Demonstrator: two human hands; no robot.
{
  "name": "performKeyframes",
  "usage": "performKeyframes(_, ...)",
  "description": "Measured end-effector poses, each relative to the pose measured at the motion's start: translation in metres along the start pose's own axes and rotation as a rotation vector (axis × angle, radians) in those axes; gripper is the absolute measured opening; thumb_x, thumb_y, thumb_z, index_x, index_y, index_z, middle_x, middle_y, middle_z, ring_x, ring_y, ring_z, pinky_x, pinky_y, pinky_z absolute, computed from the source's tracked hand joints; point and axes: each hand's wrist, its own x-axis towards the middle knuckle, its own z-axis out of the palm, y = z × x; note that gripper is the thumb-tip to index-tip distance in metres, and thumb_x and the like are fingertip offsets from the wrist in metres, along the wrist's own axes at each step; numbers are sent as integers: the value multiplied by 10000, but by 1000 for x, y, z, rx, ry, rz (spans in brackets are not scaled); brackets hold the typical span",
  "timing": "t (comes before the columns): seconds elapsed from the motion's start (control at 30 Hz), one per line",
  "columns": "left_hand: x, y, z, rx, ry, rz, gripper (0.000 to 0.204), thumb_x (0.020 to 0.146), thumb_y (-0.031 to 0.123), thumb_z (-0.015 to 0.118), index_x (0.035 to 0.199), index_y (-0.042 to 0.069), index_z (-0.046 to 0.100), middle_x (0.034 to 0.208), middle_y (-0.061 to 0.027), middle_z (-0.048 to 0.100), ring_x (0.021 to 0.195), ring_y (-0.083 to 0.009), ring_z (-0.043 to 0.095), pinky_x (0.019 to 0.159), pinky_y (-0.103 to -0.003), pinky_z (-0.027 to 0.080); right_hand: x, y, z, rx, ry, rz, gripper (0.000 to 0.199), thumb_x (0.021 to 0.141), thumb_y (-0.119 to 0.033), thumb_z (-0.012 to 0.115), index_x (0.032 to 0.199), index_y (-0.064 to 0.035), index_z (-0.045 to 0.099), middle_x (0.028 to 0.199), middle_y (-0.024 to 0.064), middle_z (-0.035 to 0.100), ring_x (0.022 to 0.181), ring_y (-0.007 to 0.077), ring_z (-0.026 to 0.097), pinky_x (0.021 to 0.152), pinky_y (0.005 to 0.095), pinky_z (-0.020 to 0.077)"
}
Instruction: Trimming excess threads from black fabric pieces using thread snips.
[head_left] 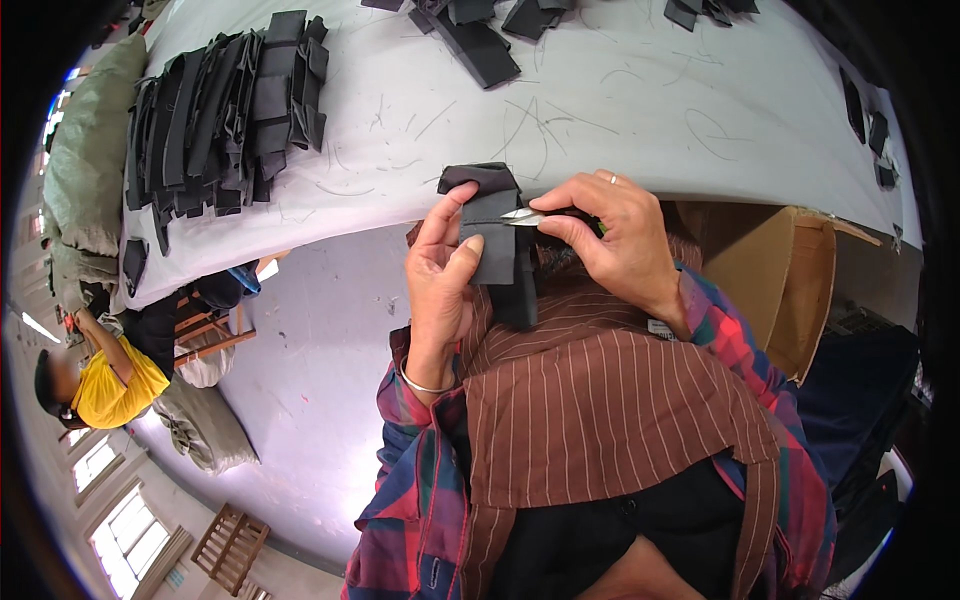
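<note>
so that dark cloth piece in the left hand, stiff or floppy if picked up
The dark cloth piece is probably floppy, since its far end looks folded over. It seems light: the left hand pinches it between thumb and fingers.

- L hand [440, 268] at L side of dark cloth strip [490, 235], gripping it; L thumb [466, 258] bent across strip's front, L index [446, 212] angled up to its upper L edge. Other L fingers mostly hidden.
- L wrist [430, 368] below-L of strip, forearm roughly vert.
- R hand [625, 230] R of strip, back of hand twd cam; R thumb [575, 237] + R index [568, 194] pinched, ptg L twd strip.
- R wrist [676, 305] lower R of strip, forearm slanting up-L.
</note>
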Motion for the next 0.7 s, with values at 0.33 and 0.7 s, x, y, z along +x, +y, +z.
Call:
performKeyframes(0.33, 0, 4, -1, -138, -94, -40, 435, 878, 56, 467, 1303, -39, 457, 1236, -150, 547, 1054, -186, 592, 901, -307, 493, 3, -3, -3, 697, -62, 382, 163, 864, -93, 671, 1004, -13, 644, 782, -45, 594, 724, 22, 492, 645, 183, 412)
performKeyframes(0.7, 4, 6, 5, -24, -301, 29, 325, 936, 317, 552, 827, 12, 576, 893, -57, 586, 868, -117, 565, 834, -264, 458, 24, -2, -7, 902, 18, 470, 126, 864, -121, 691, 818, -14, 645, 751, -49, 573, 698, 28, 469, 653, 192, 389)
